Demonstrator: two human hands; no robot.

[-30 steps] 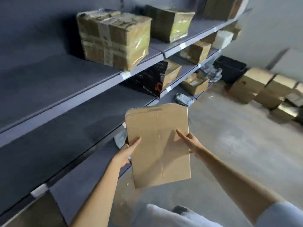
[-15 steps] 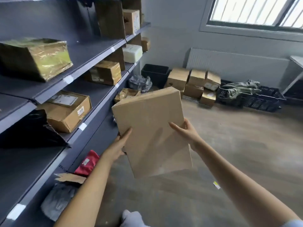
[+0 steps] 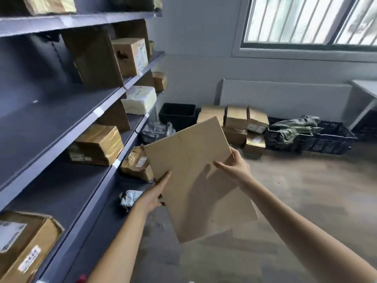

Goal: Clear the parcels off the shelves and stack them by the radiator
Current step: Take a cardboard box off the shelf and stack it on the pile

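Note:
I hold a flat brown cardboard parcel (image 3: 195, 176) in front of me, tilted, above the floor. My left hand (image 3: 154, 196) grips its left edge, thumb on the top face. My right hand (image 3: 234, 167) grips its right edge, thumb lying across the top. A white radiator (image 3: 285, 94) hangs on the far wall under the window. Below it stands a stack of several cardboard parcels (image 3: 240, 123) on the floor. The dark shelves (image 3: 61, 123) on the left carry several more parcels, among them a taped brown box (image 3: 98, 144) and a white package (image 3: 138, 99).
A black bin (image 3: 177, 114) stands left of the stack. Black crates (image 3: 326, 137) with green cloth on them sit to its right. A white table (image 3: 365, 88) is at the far right. A grey plastic bag (image 3: 157, 130) lies by the shelf end. Wooden floor stretches ahead.
The view has swung from the shelves toward the radiator wall and moved nearer to it. Both hands keep their hold on the flat parcel, which has tilted a bit more.

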